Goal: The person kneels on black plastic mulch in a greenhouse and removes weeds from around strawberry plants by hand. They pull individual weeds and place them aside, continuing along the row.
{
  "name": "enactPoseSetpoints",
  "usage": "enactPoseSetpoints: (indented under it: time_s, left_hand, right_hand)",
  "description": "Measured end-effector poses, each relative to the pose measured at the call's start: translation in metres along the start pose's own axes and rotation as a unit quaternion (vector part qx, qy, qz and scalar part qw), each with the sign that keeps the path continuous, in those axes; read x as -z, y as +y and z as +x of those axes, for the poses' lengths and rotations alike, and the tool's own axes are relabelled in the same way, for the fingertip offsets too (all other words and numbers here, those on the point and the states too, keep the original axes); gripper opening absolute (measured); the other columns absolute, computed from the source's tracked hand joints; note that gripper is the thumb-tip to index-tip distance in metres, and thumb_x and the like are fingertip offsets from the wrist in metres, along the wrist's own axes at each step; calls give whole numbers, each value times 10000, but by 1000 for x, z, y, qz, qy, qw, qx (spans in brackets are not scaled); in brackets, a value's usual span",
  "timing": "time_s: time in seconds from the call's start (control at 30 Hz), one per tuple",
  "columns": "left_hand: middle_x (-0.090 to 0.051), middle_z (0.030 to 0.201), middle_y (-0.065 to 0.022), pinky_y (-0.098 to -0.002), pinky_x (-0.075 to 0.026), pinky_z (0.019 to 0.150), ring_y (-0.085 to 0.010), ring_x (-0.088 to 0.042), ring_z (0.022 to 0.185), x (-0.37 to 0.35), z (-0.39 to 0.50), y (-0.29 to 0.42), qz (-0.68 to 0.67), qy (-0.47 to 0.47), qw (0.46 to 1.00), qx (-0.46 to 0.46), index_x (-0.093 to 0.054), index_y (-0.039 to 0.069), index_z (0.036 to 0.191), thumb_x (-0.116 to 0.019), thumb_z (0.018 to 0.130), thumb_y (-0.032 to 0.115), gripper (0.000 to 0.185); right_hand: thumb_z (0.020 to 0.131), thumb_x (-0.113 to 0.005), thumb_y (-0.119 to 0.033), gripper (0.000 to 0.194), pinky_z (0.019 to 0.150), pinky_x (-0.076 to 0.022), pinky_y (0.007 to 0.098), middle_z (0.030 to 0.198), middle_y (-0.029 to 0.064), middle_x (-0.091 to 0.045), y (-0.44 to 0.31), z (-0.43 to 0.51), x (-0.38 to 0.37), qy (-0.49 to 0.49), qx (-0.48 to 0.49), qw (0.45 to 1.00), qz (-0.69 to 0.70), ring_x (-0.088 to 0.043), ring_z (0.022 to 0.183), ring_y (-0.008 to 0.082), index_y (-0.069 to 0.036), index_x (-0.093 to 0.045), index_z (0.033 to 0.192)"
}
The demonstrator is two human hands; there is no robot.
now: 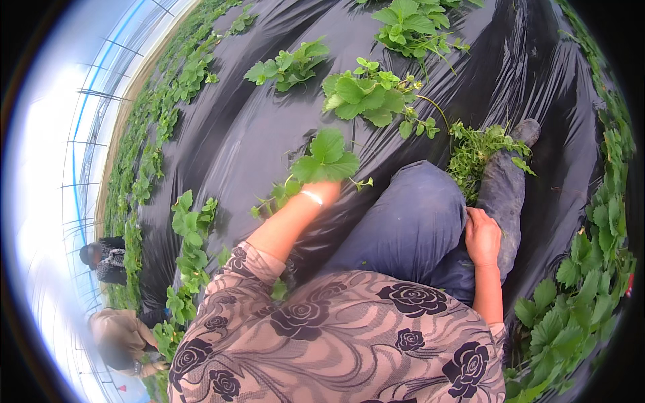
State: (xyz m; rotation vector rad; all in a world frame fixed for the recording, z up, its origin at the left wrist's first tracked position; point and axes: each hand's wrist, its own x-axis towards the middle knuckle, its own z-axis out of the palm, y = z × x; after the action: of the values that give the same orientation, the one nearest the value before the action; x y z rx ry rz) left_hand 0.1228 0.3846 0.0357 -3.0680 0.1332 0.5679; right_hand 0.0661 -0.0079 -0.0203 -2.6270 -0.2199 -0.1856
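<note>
Before me a strawberry plant [326, 153] with broad toothed leaves grows from black plastic mulch film [252, 136]. My left hand [326, 192], with a pale band at the wrist, reaches under its leaves; the fingers are hidden, so its hold cannot be told. Near my bent knee, beside my lower leg, rests my right hand [482, 236], its fingers curled and partly hidden against the trousers. A heap of loose pulled greenery [471, 156] lies between my knee and my shoe [526, 132], some of it over the shin. Another strawberry plant [363, 95] with small flower heads stands farther ahead.
More strawberry plants [288, 65] line the film-covered bed. A dense row of plants [579, 302] runs along the right. At the left, beside another row [189, 242], are two co-workers, one in dark clothing [112, 262] and one bending in beige [121, 327]. A greenhouse frame [80, 151] curves behind them.
</note>
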Motion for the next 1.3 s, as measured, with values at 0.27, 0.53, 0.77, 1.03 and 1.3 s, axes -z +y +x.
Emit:
enactPoseSetpoints:
  time_s: [0.27, 0.53, 0.77, 1.03, 1.3]
  left_hand:
    - [-685, 973, -280, -518, -502, 874, -456, -648, 958, 8, -4, -13, -147, 122, 975, 116, -527, 17, 1323, -627, 842, 87, 496]
    - [-668, 889, -305, -529, -508, 862, -479, -644, 900, -18, 41, -7, -108, 95, 989, 39, -689, -60, 838, -552, 865, 224, 317]
    - [-652, 782, -244, -484, -496, 743, -433, -631, 779, 0, -6, -4, -197, 140, 968, 70, -665, -5, 817, -596, 952, 298, 339]
    - [-524, 621, -17, -275, -441, 520, -71, -503, 552, 144, -44, 58, -542, 355, 755, -97, -608, 8, 836, -574, 1029, 218, 288]
    - [-594, 779, 2, -250, -501, 574, -67, -540, 623, 185, -34, 189, -759, 278, 529, -260, -630, 6, 1007, -614, 1015, 169, 164]
  right_hand:
    - [901, -581, -64, 183, 801, -511, 452, 968, 128, -677, -2, 4, -1, -26, -17, 1000, -4, -647, 880, 377, -55, -673, 1059]
    - [894, -606, -92, 159, 779, -511, 443, 918, 117, -676, -2, 2, 0, 2, 0, 1000, -1, -646, 828, 358, -73, -688, 1029]
    - [907, -584, -90, 172, 804, -511, 453, 968, 118, -679, -2, 3, 1, -17, -5, 1000, 5, -647, 874, 371, -63, -675, 1050]
    - [910, -603, -111, 159, 787, -517, 449, 932, 119, -682, -3, 2, -2, 0, 0, 1000, -17, -649, 832, 368, -71, -692, 1036]
    - [887, -598, -85, 181, 788, -514, 458, 929, 130, -678, 2, 0, -5, -13, 7, 999, -40, -649, 845, 373, -67, -685, 1045]
